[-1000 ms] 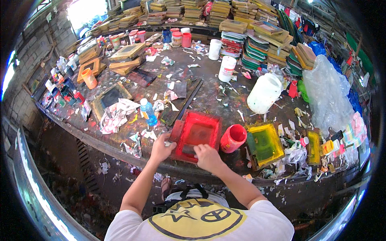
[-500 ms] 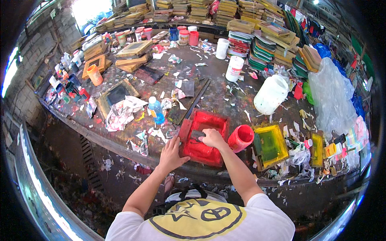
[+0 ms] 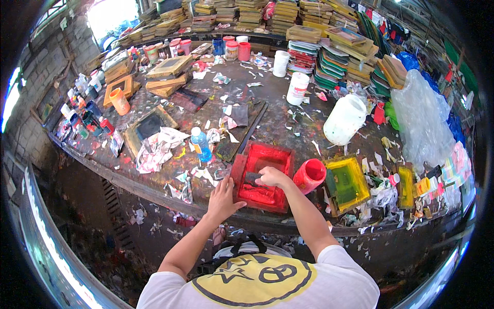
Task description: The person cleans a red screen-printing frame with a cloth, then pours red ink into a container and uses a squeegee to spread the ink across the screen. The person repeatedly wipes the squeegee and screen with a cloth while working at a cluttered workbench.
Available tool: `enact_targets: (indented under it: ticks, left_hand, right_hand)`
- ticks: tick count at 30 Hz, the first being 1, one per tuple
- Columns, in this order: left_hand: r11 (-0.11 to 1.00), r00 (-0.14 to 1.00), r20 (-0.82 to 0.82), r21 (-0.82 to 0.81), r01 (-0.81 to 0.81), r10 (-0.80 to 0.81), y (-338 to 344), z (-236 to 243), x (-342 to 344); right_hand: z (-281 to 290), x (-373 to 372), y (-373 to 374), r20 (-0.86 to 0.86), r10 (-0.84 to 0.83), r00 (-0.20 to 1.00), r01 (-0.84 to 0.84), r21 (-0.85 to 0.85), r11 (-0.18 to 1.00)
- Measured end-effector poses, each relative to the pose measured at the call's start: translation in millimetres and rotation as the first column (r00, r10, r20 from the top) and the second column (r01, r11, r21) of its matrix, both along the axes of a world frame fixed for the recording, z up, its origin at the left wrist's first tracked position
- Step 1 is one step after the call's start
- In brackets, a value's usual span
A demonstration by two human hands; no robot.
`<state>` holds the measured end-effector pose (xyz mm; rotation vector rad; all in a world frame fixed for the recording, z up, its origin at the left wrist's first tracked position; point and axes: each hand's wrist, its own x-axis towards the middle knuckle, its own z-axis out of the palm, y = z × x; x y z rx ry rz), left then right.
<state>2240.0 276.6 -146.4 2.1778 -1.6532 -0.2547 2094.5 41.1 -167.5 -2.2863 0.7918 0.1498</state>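
My right hand (image 3: 272, 177) grips a dark squeegee (image 3: 251, 178) inside a red, ink-coated screen frame (image 3: 239, 170) near the table's front edge. My left hand (image 3: 222, 200) rests with its fingers spread against the frame's left side. Thick red ink lies in the frame's lower part. An open red ink tub (image 3: 310, 177) stands close to the frame's right, beside a yellow-green screen (image 3: 351, 180). A blue-liquid bottle (image 3: 202, 147) is upright beyond my left hand.
The stained worktable (image 3: 280, 126) is strewn with paper scraps, a crumpled cloth (image 3: 157, 149) and frames. White containers (image 3: 343, 118) stand to the right and behind. Ink bottles line the left end, stacked screens (image 3: 252, 15) the back, and plastic sheeting (image 3: 422, 116) the right.
Over the last second my right hand moved up with the squeegee, then slightly down. My left hand's fingers spread out along the frame. The red frame sits a little farther right in view.
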Motion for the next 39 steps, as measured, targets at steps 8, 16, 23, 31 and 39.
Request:
enact_targets:
  ticks: [8,16,23,31,39]
  left_hand:
    - [0.985,0.939,-0.338,-0.173,0.008,-0.067,5.9,11.4,30.1]
    - [0.94,0.867,-0.498,-0.298,-0.166,-0.005,12.7,37.6,50.8]
    - [0.92,0.889,-0.458,-0.353,-0.169,-0.012,-11.6,36.5,46.6]
    - [0.925,0.862,-0.472,-0.379,-0.009,-0.185,-64.2,56.1,-15.8]
    - [0.815,0.817,-0.36,-0.54,0.211,-0.45,-138.8,95.7,-94.4]
  right_hand:
    - [3.1,16.0,-35.5,-0.202,0.112,0.973,-0.068,0.209,0.975]
    - [61.9,17.8,-77.2,-0.141,-0.096,0.985,0.166,0.66,0.732]
    - [166.4,-56.3,-100.5,0.284,-0.39,0.876,0.211,0.502,0.839]
    - [148.7,-164.8,-70.3,0.658,-0.672,0.338,0.455,0.511,0.729]
    - [102.2,-206.0,-44.9,0.839,-0.512,0.184,0.472,0.381,0.795]
